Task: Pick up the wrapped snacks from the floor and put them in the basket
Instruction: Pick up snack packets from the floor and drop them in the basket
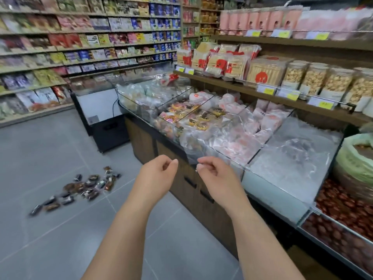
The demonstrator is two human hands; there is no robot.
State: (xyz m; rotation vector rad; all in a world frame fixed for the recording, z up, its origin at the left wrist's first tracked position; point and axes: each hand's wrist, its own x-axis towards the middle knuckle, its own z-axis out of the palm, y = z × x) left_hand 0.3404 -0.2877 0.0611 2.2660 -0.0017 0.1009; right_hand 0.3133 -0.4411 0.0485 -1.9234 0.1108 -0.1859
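Lying in a loose scatter on the grey floor, the wrapped snacks sit well to the left of both hands, beside the dark base of the display desk. They look small, dark pieces in clear crinkly film, so probably light and slippery. The wrappers should give under pressure while the contents stay firmer. Pinching each by its twisted or sealed end, or scooping several together where they overlap, seems the surest hold. The stragglers at the near end of the trail would need single picks.

The left hand and right hand hover in front of the desk edge, fingers loosely curled and, as far as I can tell, holding nothing. No basket is in view. Packed shelves line the far wall.
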